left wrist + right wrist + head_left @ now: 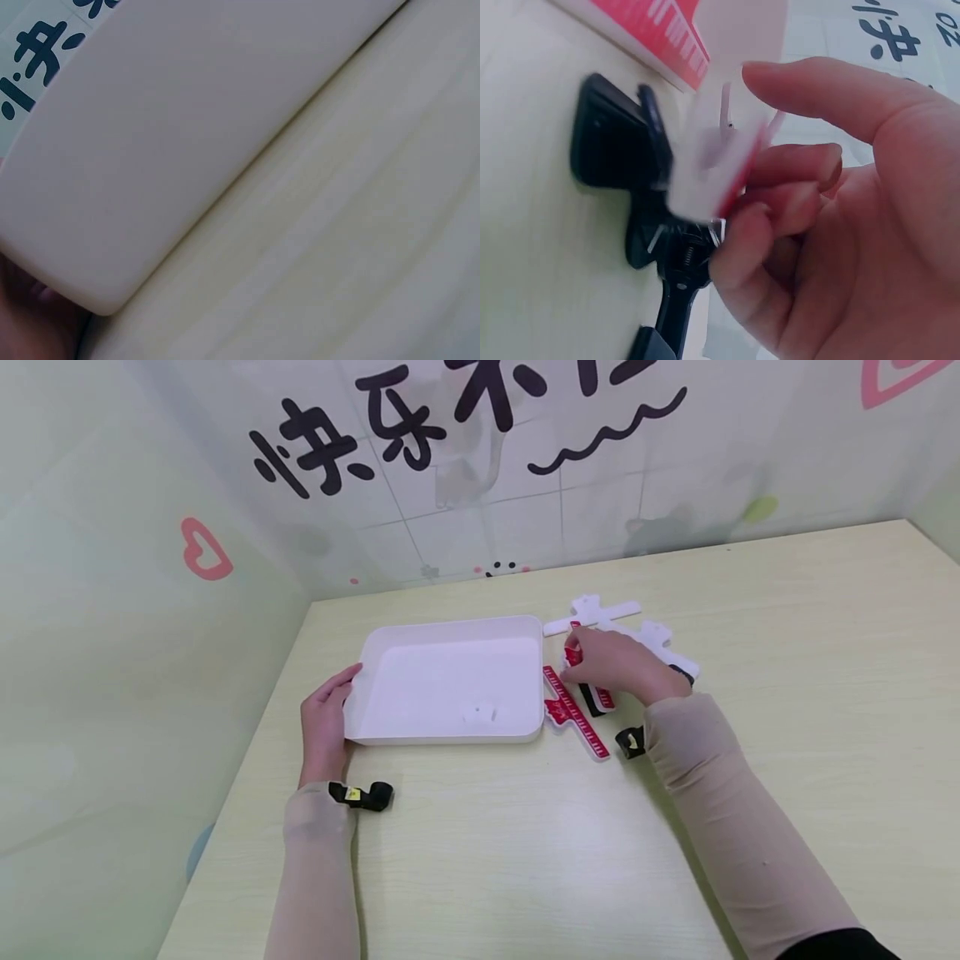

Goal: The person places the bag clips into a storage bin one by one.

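My left hand [324, 727] grips the left side of a white, shallow tray [450, 672], its thumb up at the rim; in the left wrist view the tray's outer wall [187, 127] fills much of the picture. Right of the tray, my right hand [618, 664] pinches a red-and-white clip [709, 176] between curled fingers, its near end blurred. Just below that hand lies a black spring clip [611, 142] on the table. A red-and-white clip with ruler marks [576, 718] lies beside the tray's right edge.
Behind my right hand, white clips [592, 612] lie on the pale wooden table [465, 852]. A printed white backdrop [517, 518] stands along the table's far edge, with another pale wall [97, 693] at the left. Black camera straps [363, 795] sit on both wrists.
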Tool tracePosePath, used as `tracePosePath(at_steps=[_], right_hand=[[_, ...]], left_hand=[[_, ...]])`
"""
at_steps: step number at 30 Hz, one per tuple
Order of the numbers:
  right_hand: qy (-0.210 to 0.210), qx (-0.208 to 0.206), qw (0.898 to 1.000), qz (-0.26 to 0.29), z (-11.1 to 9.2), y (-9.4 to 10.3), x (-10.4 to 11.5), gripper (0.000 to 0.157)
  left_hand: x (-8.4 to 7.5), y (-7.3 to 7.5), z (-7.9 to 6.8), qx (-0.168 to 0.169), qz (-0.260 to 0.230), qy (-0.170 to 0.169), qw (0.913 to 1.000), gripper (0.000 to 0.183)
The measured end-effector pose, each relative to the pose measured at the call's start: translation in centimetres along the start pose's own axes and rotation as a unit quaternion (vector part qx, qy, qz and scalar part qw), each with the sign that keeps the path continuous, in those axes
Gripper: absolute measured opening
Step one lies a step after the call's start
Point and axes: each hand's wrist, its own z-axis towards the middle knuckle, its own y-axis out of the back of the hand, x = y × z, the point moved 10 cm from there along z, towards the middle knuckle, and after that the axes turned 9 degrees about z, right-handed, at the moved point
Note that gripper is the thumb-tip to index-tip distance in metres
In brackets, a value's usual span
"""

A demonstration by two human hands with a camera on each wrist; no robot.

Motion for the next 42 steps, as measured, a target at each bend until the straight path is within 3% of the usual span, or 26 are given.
tracePosePath(at_steps=[10,15,29,35,42], right_hand=[[-0.027,0.003,0.999,0.042,-0.3,0.2,-0.3,0.050],[-0.026,0.004,0.998,0.059,-0.5,0.7,-0.4,0.046],[0.016,0.004,0.993,0.117,-1.0,1.3,0.3,0.032],[0.028,-0.001,0.986,0.165,-1.1,1.6,0.0,0.033],[0.044,-0.020,0.983,0.178,-1.3,2.5,0.3,0.036]], left_hand=[[0.3,0.4,-0.2,-0.004,-0.003,0.009,1.0000,0.026],[0.3,0.5,-0.3,-0.007,-0.001,0.009,0.9999,0.026],[0.3,0.6,-0.1,-0.008,-0.004,0.007,0.9999,0.026],[0.2,0.4,0.1,-0.001,-0.004,0.004,1.0000,0.025],[0.1,0.4,0.0,-0.004,0.005,0.001,1.0000,0.026]])
